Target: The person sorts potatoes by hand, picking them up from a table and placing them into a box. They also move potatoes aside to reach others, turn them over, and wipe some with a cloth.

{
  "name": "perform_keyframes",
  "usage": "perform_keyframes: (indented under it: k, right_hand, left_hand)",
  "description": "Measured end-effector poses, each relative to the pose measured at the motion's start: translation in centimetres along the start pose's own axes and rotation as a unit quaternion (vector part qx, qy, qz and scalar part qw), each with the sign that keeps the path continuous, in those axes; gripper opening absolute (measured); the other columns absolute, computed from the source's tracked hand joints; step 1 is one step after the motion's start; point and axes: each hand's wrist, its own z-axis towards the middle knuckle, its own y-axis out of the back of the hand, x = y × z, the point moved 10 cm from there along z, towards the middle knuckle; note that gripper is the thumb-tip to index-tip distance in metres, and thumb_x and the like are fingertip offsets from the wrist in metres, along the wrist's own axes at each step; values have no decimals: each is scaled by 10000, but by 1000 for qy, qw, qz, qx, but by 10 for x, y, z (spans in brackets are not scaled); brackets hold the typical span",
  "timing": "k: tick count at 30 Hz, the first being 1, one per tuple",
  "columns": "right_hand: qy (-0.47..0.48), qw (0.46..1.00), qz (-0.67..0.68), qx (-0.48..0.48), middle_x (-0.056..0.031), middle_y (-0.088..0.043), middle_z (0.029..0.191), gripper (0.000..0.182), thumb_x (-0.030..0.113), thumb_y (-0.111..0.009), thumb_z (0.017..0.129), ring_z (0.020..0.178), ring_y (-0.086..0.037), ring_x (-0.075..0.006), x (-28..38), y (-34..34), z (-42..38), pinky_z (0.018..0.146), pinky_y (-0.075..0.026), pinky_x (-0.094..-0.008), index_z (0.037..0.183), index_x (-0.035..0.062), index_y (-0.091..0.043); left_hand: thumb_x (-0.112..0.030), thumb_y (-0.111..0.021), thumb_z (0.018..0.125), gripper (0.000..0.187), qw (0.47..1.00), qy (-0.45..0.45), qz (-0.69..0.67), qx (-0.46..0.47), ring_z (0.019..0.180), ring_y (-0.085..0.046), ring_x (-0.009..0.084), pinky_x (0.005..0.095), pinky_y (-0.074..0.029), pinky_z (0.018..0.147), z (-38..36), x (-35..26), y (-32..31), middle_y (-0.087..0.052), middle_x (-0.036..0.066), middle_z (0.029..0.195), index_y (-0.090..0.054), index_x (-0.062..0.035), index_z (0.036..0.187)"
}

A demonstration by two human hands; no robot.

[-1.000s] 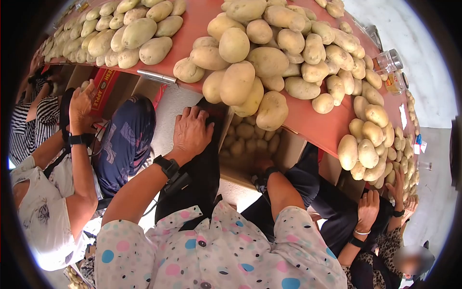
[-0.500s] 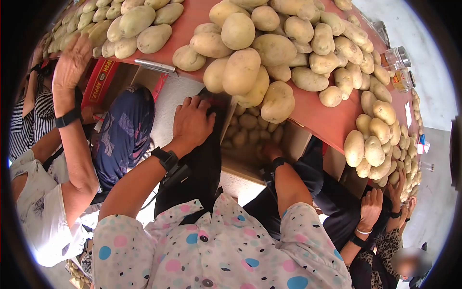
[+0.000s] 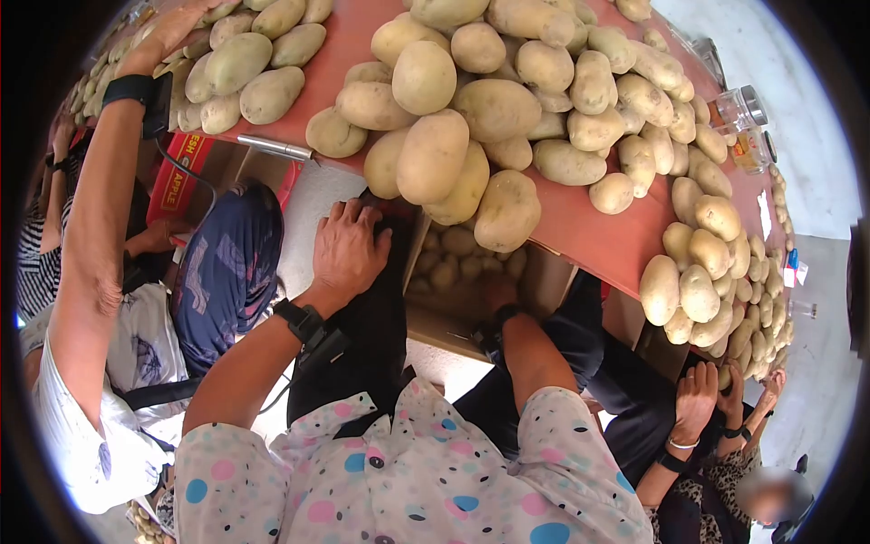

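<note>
My left hand [image 3: 349,249] lies on the left wall of an open cardboard box [image 3: 555,272] under the red table [image 3: 580,227], fingers curled over its top edge. A black band [image 3: 299,319] sits on that wrist. My right hand [image 3: 497,295] reaches down into the box among the potatoes in the box [image 3: 458,254]; it is in shadow and its fingers are hidden. Just above both hands a heap of large potatoes [image 3: 433,154] lies on the table's near edge.
A neighbour's arm [image 3: 91,208] at the left stretches up onto another potato pile [image 3: 240,63]. Below it stands a red apple carton [image 3: 177,172], and a metal tool [image 3: 272,147] lies on the table edge. Glass jars [image 3: 739,109] stand far right. Another person's hands [image 3: 693,399] are at lower right.
The neighbour's left-side hand rose from beside the red carton up onto the potato pile. My right hand shifted slightly inside the box; my left hand stayed on the box edge.
</note>
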Motion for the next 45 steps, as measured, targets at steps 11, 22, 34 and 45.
perform_keyframes:
  k: [11,22,34,45]
  right_hand:
    - [143,986,10,-86,-205,-663,1036,312,228,-523,910,1004,-647,-319,45,63,-12,857,-515,-433,1143,40,-609]
    - [231,902,357,-79,-100,-666,825,274,186,-585,914,678,-628,-145,148,278,-250,627,-493,-285,1115,-1,-588]
    - [-38,750,232,-618,-290,-419,1334,644,210,-636,869,1232,-383,-468,-3,409,-246,1044,-295,-531,1370,-47,-325]
    - [-130,894,221,-366,-313,-383,1392,615,208,-541,840,1267,-418,-482,-36,423,-143,1014,-399,-566,1436,237,-392]
  left_hand:
    - [-275,-632,833,268,1000,16,10,19,1053,-532,280,431,-433,852,-3,-4,11,-581,87,1083,-646,-81,1019]
    - [-286,-654,819,275,998,-21,32,-48,1038,-528,276,430,-433,839,-32,-19,38,-584,93,1036,-647,-72,990]
    - [-288,-644,829,288,997,-12,13,-72,1052,-525,293,442,-432,856,-39,-13,37,-584,104,1043,-649,-62,1007]
    - [-282,-639,833,278,998,-14,14,-60,1020,-531,292,441,-442,826,-29,-7,26,-585,104,1018,-645,-53,989]
